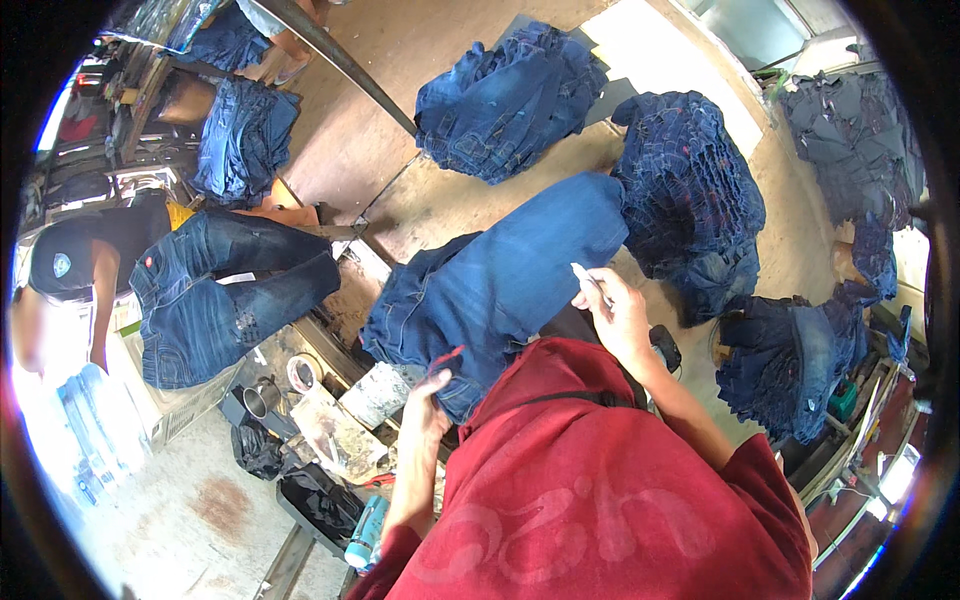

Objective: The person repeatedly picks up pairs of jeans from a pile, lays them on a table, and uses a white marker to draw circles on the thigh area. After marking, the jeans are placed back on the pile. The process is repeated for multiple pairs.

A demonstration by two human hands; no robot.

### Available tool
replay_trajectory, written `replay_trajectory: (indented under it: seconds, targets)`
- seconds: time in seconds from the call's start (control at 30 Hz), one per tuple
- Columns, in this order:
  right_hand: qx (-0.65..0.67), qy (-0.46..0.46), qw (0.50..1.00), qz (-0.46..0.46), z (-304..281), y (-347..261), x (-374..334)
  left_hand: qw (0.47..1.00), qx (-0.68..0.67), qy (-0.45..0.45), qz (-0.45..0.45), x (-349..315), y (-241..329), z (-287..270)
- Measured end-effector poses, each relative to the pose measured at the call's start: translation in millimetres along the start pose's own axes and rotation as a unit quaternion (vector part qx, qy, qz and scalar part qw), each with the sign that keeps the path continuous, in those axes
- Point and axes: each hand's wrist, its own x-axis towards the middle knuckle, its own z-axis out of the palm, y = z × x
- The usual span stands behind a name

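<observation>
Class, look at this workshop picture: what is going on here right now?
A person in a red top works on a pair of blue jeans spread across a workbench. The left hand presses on the jeans' near edge, by a small red mark; the right hand holds a small white piece, perhaps chalk, above the leg. Stacks of folded jeans lie around. Another person stands at left beside more jeans.

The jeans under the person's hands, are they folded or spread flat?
Spread: the jeans lie with one leg stretched out across the table, unlike the stacked piles nearby.
</observation>
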Motion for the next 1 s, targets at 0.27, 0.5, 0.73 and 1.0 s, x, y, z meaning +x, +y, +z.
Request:
replay_trajectory:
  seconds: [0.27,0.5,0.73,1.0]
  targets:
    - [-0.122,-0.091,0.988,0.0,42,-24,30,0.994,0.074,-0.049,0.066,47,0,30]
    - [-0.226,-0.196,0.954,0.002,81,-34,61,0.98,0.196,-0.037,-0.015,37,-3,47]
    - [-0.171,-0.116,0.978,0.002,66,-30,45,0.981,0.189,-0.038,0.004,32,-2,36]
    - [-0.198,-0.101,0.971,-0.087,19,-62,-19,0.954,0.239,-0.182,0.019,62,12,18]
